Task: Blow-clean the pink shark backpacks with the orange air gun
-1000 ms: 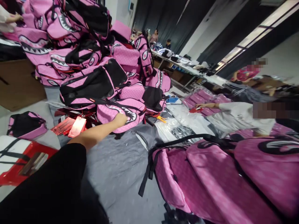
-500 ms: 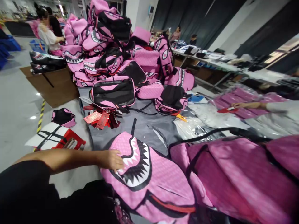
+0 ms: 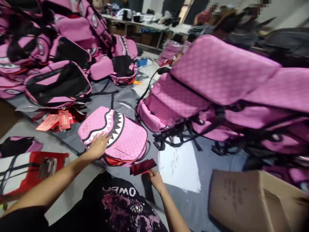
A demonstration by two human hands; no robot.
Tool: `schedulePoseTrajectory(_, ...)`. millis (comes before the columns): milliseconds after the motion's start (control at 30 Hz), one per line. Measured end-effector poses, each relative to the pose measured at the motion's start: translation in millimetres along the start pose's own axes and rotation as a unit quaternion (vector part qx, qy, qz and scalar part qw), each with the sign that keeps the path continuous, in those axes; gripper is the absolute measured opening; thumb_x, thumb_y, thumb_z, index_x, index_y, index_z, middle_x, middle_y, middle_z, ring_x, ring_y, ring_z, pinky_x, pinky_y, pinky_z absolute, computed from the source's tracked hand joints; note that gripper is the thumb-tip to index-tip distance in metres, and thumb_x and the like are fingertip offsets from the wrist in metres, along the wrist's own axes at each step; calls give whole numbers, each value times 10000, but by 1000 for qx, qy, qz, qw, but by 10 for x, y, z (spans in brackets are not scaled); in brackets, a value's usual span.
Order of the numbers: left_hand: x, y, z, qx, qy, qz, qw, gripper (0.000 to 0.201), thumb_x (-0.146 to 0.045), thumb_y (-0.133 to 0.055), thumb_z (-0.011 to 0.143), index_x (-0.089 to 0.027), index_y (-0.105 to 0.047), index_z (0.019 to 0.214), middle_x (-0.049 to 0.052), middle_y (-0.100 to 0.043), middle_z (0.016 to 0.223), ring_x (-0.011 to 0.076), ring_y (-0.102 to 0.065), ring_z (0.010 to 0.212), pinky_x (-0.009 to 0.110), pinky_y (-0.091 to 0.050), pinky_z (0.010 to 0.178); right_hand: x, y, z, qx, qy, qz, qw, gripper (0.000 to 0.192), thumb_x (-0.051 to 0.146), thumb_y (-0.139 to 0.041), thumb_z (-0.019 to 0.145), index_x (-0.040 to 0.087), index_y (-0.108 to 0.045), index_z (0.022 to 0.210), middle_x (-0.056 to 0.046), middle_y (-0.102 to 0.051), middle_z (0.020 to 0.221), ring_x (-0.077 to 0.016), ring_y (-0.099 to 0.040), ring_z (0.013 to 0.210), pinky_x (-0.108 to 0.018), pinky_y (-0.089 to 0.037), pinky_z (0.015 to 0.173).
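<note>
A pink backpack with a shark-mouth print lies flat on the grey table cover in front of me. My left hand rests palm down on its near left edge, fingers spread. My right hand pinches a dark red hang tag that lies just off the bag's near right corner.
A big heap of the same pink bags fills the far left. A stack of pink bags lies to the right. Red tags are scattered at left, a white sheet by my right hand, a cardboard box at bottom right.
The shark-mouth bag has come off the heap and now lies flat before me. My view has swung right and down. My right hand has come into view holding the red tag.
</note>
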State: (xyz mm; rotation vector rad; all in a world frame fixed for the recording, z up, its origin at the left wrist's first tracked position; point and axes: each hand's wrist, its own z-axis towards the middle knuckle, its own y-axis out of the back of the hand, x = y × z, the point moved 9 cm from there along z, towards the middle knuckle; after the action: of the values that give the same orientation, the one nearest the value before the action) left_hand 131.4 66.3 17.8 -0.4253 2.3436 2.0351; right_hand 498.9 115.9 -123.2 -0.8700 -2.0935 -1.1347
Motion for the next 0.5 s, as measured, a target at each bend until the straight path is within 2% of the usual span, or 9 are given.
schedulePoseTrajectory(67, -654, -136, 36, 3, -53, -48, 997, 630, -391, -480, 942, -234, -335, 1534, 115, -289, 1606, 310, -191, 1504, 507, -177, 1203, -54, 237, 19, -71, -5, 9, 997, 413, 416, -481, 828, 117, -704, 1006, -101, -721, 848, -220, -666, 717, -352, -530, 704)
schedulePoseTrajectory(133, -1231, -344, 93, 7, -87, -60, 994, 927, -567, -615, 829, -239, -179, 1579, 137, -135, 1645, 361, -98, 1514, 528, -159, 1197, 4, 499, 11, -138, 9, 12, 990, 440, 384, -435, 820, 121, -692, 1062, -124, -728, 954, -236, -683, 830, -364, -530, 806)
schedulePoseTrajectory(200, -1567, -523, 192, -6, -63, -39, 997, 1067, -571, -695, 760, -204, -127, 1585, 196, -73, 1640, 416, -71, 1503, 568, -166, 1177, 94, 847, -65, -196, 33, 11, 980, 462, 363, -446, 821, 132, -658, 1160, -144, -694, 1146, -255, -646, 1050, -382, -481, 957)
schedulePoseTrajectory(233, -1640, -582, 243, -12, -36, -27, 999, 1028, -527, -688, 782, -161, -153, 1580, 237, -112, 1624, 430, -117, 1494, 568, -200, 1163, 123, 1089, -148, -232, 44, 2, 972, 485, 352, -459, 826, 130, -627, 1224, -159, -644, 1260, -271, -583, 1180, -406, -428, 1035)
schedulePoseTrajectory(300, -1679, -599, 322, -22, 4, -21, 1000, 805, -420, -586, 881, -80, -274, 1541, 282, -275, 1564, 409, -297, 1446, 518, -307, 1126, 114, 1738, -454, -351, 47, -68, 933, 550, 323, -483, 847, 108, -530, 1352, -196, -472, 1462, -315, -390, 1378, -484, -294, 1136)
schedulePoseTrajectory(367, -1611, -458, 353, -31, 10, -48, 998, 598, -349, -454, 946, -78, -414, 1478, 259, -482, 1447, 354, -512, 1311, 448, -425, 1042, 20, 2465, -926, -496, -8, -194, 846, 612, 307, -504, 879, 86, -414, 1442, -240, -314, 1550, -368, -245, 1449, -569, -221, 1144)
schedulePoseTrajectory(400, -1530, -324, 346, -40, 8, -71, 997, 547, -344, -407, 959, -101, -474, 1445, 233, -580, 1359, 332, -597, 1212, 427, -469, 988, -72, 2790, -1154, -545, -64, -247, 799, 641, 318, -525, 891, 75, -372, 1464, -269, -300, 1545, -394, -243, 1445, -595, -237, 1124)
schedulePoseTrajectory(433, -1411, -153, 320, -56, 9, -100, 993, 527, -359, -383, 961, -122, -523, 1411, 205, -653, 1265, 316, -652, 1117, 412, -497, 941, -207, 3065, -1306, -554, -132, -278, 773, 670, 334, -548, 894, 60, -348, 1471, -304, -340, 1506, -419, -291, 1419, -603, -294, 1086)
schedulePoseTrajectory(500, -1079, 263, 215, -116, 21, -174, 978, 542, -434, -393, 935, -124, -602, 1327, 160, -728, 1111, 295, -690, 1003, 387, -519, 894, -541, 3425, -1385, -475, -262, -293, 788, 573, 305, -495, 930, 48, -396, 1432, -322, -521, 1330, -419, -505, 1266, -539, -451, 947)
